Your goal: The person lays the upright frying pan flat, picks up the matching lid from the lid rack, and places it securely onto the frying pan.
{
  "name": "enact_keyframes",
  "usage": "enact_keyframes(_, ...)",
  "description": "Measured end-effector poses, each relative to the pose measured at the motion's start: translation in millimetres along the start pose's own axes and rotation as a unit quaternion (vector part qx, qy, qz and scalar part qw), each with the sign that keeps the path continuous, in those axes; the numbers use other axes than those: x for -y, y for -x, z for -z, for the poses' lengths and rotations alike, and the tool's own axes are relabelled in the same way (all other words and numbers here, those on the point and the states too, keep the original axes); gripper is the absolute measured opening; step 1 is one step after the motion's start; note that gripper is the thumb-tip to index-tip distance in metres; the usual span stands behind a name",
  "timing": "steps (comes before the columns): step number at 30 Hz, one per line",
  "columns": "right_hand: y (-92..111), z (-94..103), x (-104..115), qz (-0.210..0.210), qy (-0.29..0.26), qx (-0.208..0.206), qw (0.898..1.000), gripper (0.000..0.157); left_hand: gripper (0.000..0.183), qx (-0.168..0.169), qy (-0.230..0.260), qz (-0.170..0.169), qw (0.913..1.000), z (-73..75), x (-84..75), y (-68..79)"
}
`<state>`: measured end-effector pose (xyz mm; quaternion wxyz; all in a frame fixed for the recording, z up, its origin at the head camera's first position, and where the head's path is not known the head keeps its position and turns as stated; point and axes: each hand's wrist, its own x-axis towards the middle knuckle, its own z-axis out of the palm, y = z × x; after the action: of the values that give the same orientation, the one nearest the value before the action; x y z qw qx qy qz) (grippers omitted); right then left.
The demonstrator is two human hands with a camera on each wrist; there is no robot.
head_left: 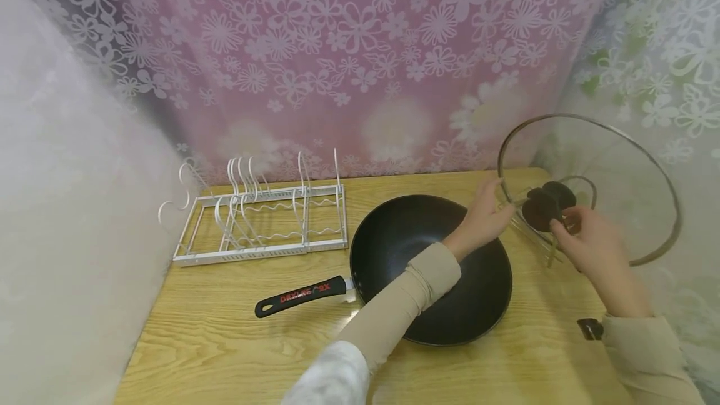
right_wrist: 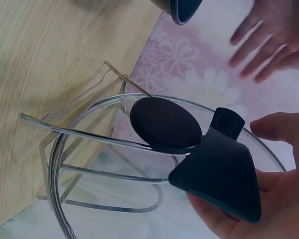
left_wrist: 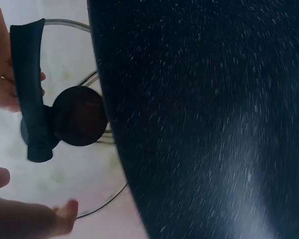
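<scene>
Glass lid, steel-rimmed, stands steeply tilted at the far right of the counter in the head view. The right hand grips its black handle; the left hand, fingers extended, is by the lid's left rim. Left of it sits a black wok, its long handle pointing left; a white wire rack lies at far left.

From the left wrist, the wok's dark interior fills most of the view, with the lid beyond.

From the right wrist, fingers clasp the handle and the left hand is apart, fingers spread. A wire stand rises beside the lid; whether it bears the lid's weight is hard to tell.
</scene>
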<state>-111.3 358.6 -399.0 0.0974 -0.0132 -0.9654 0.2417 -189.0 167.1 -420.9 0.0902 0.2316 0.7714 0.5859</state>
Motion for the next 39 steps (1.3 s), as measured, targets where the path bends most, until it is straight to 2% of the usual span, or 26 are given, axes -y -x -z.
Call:
enact_keyframes(3, -1.1, -1.8, 0.2, -0.006, 0.007, 0.02, 1.0, 0.053, 0.053, -0.007, 0.006, 0.036, 0.9993, -9.8, 4.1, -6.1)
enact_keyframes(7, -4.0, -3.3, -0.4, -0.013, 0.012, 0.041, 0.999, 0.06, 0.049, 0.004, 0.0, 0.064, 0.9979, -21.1, 7.3, -15.0)
enact_keyframes(9, -6.5, -3.1, -2.2, -0.021, 0.01, 0.055, 0.998, 0.062, 0.052, 0.019, -0.008, 0.073, 0.9971, -25.1, 9.7, -18.9)
enact_keyframes(12, -11.5, -2.7, -6.6, -0.033, -0.013, 0.102, 0.994, 0.06, 0.055, 0.045, -0.005, 0.083, 0.9955, -28.9, 15.0, -22.2)
enact_keyframes(14, -15.0, -1.9, -10.7, -0.045, -0.05, 0.143, 0.987, 0.056, 0.057, 0.062, 0.003, 0.086, 0.9944, -31.1, 19.8, -23.2)
enact_keyframes(17, -18.4, -1.4, -17.0, -0.062, -0.123, 0.203, 0.969, 0.048, 0.059, 0.081, 0.018, 0.093, 0.9922, -34.1, 26.6, -22.7)
enact_keyframes(20, -21.0, -2.6, -21.5, -0.079, -0.182, 0.235, 0.951, 0.045, 0.063, 0.102, 0.033, 0.109, 0.9883, -36.0, 30.7, -21.2)
enact_keyframes(22, -22.3, -4.0, -22.5, -0.075, -0.196, 0.241, 0.948, 0.043, 0.064, 0.109, 0.027, 0.107, 0.988, -37.4, 32.0, -21.5)
enact_keyframes(24, -23.4, -6.1, -22.2, -0.07, -0.188, 0.229, 0.953, 0.043, 0.066, 0.114, 0.015, 0.098, 0.9886, -37.9, 31.6, -21.9)
enact_keyframes(27, -23.8, -8.4, -19.5, -0.048, -0.132, 0.204, 0.969, 0.048, 0.066, 0.117, -0.011, 0.08, 0.9899, -39.9, 31.2, -24.0)
enact_keyframes(30, -23.7, -10.8, -15.7, -0.033, -0.073, 0.178, 0.981, 0.05, 0.067, 0.118, -0.022, 0.087, 0.989, -41.4, 30.4, -24.2)
enact_keyframes(36, -24.0, -15.6, -12.6, -0.016, -0.048, 0.137, 0.989, 0.043, 0.062, 0.1, -0.006, 0.093, 0.9906, -45.4, 26.2, -24.8)
enact_keyframes(39, -24.6, -17.7, -13.2, -0.012, -0.036, 0.117, 0.992, 0.038, 0.06, 0.102, 0.005, 0.1, 0.9897, -47.7, 24.9, -28.0)
